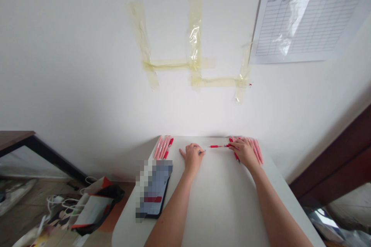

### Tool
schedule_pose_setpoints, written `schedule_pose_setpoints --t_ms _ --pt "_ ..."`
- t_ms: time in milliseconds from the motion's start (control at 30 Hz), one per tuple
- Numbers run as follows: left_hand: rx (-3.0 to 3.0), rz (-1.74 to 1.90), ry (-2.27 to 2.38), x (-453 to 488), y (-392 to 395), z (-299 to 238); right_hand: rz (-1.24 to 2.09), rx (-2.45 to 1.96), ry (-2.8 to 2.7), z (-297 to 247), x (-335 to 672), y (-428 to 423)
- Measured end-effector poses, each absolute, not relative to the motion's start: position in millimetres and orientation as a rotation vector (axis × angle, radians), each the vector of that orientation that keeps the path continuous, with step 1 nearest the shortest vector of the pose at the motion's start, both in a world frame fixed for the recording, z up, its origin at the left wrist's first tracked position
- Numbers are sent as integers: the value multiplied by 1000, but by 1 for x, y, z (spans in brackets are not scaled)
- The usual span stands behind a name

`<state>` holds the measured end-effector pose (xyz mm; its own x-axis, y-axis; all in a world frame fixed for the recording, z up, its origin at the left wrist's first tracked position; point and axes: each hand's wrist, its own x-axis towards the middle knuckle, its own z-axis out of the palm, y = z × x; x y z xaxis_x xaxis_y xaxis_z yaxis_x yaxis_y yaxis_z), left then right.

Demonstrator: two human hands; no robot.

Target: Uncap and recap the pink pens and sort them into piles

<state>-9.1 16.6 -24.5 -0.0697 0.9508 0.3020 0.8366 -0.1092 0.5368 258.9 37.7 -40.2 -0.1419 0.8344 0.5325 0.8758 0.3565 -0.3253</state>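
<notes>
My left hand [192, 156] rests on the white table [220, 200] near its far edge, fingers curled around a small dark tip-like piece that is too small to name. My right hand [245, 151] pinches the end of a red pen [218, 146] that lies pointing toward my left hand. Under and beside my right hand lies a pile of several red and pink pens [256, 148]. Another group of pink pens [163, 147] lies at the table's far left corner, to the left of my left hand.
A tablet [155, 189] lies at the table's left edge. Bags and cables [84, 208] are on the floor to the left. Tape strips [194, 65] and a printed sheet [307, 19] hang on the wall. Dark wooden furniture [333, 162] stands at right.
</notes>
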Motion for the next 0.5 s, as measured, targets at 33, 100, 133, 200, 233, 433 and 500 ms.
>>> schedule_pose_setpoints --t_ms 33,100,133,200,233,433,500 --pt "2007 926 1965 -9 16 -24 -80 -1484 -1977 -40 259 38" --pt "2003 917 1967 -9 16 -24 -86 -1488 -1976 -40 259 38" --pt "2000 912 1967 -9 16 -24 -93 -1488 -1975 -39 259 38" --pt "1996 897 1966 -9 16 -23 -109 -1485 -1975 -39 259 37" --pt "1995 889 1968 -9 16 -23 -114 -1484 -1976 -38 259 37" --pt "1992 857 2041 -13 13 -18 -82 -1496 -1980 -36 259 36" --pt "2005 833 2085 -16 11 -16 -79 -1500 -1982 -36 259 36"
